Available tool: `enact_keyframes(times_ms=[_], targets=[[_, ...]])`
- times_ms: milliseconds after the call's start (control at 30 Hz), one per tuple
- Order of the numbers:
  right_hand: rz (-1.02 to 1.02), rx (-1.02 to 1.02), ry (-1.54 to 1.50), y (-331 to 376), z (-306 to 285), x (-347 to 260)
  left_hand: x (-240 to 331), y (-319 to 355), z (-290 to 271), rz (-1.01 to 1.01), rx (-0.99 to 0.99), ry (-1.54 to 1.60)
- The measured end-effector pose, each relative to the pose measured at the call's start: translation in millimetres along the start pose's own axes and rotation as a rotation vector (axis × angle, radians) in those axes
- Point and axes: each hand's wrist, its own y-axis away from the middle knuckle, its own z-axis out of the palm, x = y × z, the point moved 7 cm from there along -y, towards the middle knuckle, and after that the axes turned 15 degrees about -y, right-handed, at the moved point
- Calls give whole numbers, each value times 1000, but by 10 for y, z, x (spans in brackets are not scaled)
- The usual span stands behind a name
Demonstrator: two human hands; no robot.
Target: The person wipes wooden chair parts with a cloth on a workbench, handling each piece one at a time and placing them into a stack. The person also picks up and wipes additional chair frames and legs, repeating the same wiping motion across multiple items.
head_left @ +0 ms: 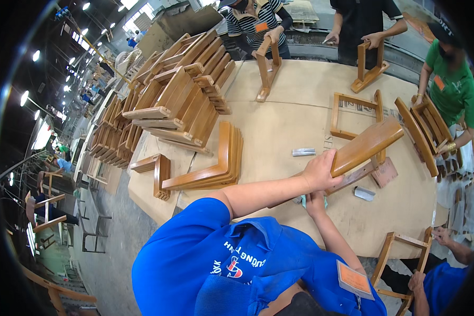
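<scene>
My left hand [321,171] is closed round a brown varnished wooden frame, at its broad, rounded rail [368,147], which tilts up toward the right. Below it, my right hand [316,203] is closed near the underside of the frame. A pale green crumpled piece [304,200] shows at its fingers, partly hidden; its kind is unclear. A thinner bar [353,176] of the frame runs under the rail. Close by on the table lie a grey folded strip [303,152], another grey folded piece [364,193] and a reddish-brown flat block [385,173].
Angled wooden parts [226,158] are nested left on the cardboard-covered table [284,121], before a tall stack of wooden frames [189,100]. A loose frame [334,113] lies beyond my hands. Co-workers hold frames along the far and right edges; another frame [387,253] stands lower right.
</scene>
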Motion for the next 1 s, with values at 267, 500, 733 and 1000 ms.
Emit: enact_keyframes(times_ms=[267,500,733,1000], targets=[[291,3,374,-76,-117,398,94,9,-3,61,-8,11],[204,119,71,-92,-118,495,-7,-44,47,21,-90,33],[59,4,48,-180,22,-147,-84,-113,22,-42,-33,44],[253,-132,244,-78,-382,635,66,-314,166,99,-91,55]])
